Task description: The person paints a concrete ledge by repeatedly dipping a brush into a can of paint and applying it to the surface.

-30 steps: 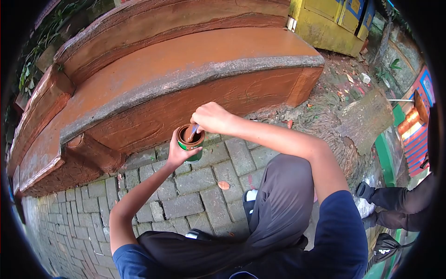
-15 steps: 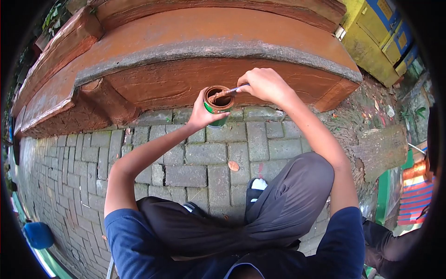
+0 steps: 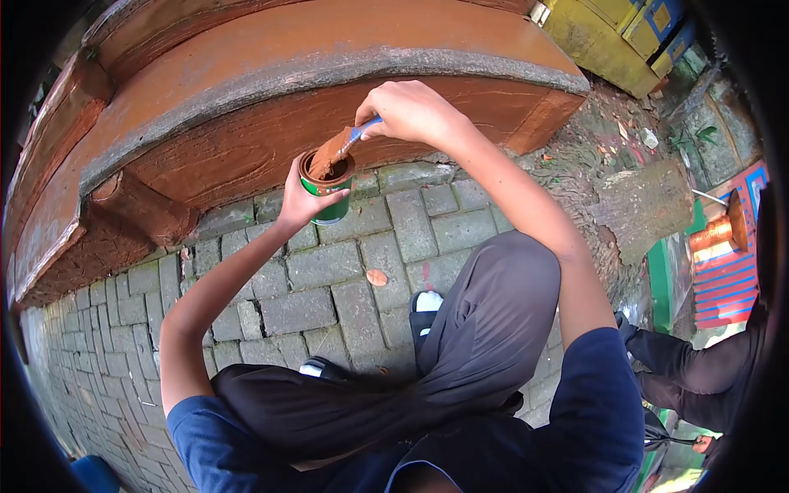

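My left hand (image 3: 301, 201) is wrapped round a green paint can (image 3: 332, 212) with brown paint on its rim, held up above the paving. Closed on the blue handle of a paintbrush (image 3: 335, 153), my right hand (image 3: 404, 113) is above and to the right of the can. The brush slants down to the left, its bristles coated in brown paint and their tip at the can's mouth. Behind both hands stands a low brown-painted wall (image 3: 271, 135) with a worn grey ledge edge (image 3: 288, 78).
Grey paving bricks (image 3: 300, 312) lie below, with a dry leaf (image 3: 376, 277) on them. A tree stump (image 3: 645, 201) is to the right, a yellow cabinet (image 3: 596, 41) at upper right. Another person's legs (image 3: 699, 370) show at lower right; a blue container (image 3: 94, 474) is at lower left.
The brush has lifted partly out of the can, showing its paint-covered bristles and blue handle. The view has shifted, so can and hands appear further left.
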### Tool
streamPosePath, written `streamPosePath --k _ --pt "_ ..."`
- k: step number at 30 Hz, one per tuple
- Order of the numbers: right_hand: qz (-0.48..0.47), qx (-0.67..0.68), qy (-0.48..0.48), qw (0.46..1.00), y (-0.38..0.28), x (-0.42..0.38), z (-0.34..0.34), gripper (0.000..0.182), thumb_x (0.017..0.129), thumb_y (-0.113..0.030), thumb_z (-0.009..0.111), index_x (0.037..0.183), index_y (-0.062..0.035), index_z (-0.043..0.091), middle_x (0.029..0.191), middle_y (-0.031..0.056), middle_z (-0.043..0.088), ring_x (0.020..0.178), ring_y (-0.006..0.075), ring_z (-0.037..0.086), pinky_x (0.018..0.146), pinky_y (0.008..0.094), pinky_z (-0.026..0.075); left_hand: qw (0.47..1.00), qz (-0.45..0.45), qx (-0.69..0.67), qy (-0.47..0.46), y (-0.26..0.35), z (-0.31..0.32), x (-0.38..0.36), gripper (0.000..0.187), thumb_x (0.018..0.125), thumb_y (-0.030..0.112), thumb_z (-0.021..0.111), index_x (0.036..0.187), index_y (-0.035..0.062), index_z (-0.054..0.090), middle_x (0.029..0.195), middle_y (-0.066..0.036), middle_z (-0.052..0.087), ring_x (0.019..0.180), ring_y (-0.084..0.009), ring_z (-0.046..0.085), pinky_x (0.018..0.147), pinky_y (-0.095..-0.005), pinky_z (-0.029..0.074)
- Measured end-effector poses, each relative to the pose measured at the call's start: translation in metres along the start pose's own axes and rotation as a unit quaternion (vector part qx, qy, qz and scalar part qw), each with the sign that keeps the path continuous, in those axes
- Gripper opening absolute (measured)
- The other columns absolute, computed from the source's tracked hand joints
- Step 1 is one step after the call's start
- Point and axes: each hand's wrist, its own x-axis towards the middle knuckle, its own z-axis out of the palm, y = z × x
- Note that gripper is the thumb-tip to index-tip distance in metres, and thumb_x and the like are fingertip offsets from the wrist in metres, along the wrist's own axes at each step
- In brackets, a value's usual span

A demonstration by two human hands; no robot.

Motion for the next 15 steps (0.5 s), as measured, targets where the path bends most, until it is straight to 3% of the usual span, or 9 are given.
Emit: streamPosePath --k 7,15 --pt "0.014 0.002 -0.070 0.997 -0.007 0.000 0.001 0.027 0.079 -0.031 0.074 0.099 -0.0127 0.074 0.090 0.0118 0.072 0.088 0.0302 0.068 0.077 0.0420 0.054 1.000 0.016 0.011 -0.014 0.002 -0.004 0.000 0.092 0.061 0.028 0.092 0.131 -0.0009 0.039 0.126 -0.016 0.056 0.120 -0.0239 0.055 0.105 -0.0383 0.043" --pt "0.041 0.006 -0.039 0.998 -0.006 0.000 0.001 0.026 0.088 -0.036 0.064 0.102 -0.0155 0.073 0.090 0.0116 0.071 0.086 0.0320 0.067 0.076 0.0422 0.053 1.000 -0.014 -0.001 0.010 0.004 -0.003 -0.005 0.094 0.061 0.030 0.092 0.132 -0.0007 0.038 0.127 -0.015 0.056 0.121 -0.0237 0.055 0.106 -0.0386 0.043"
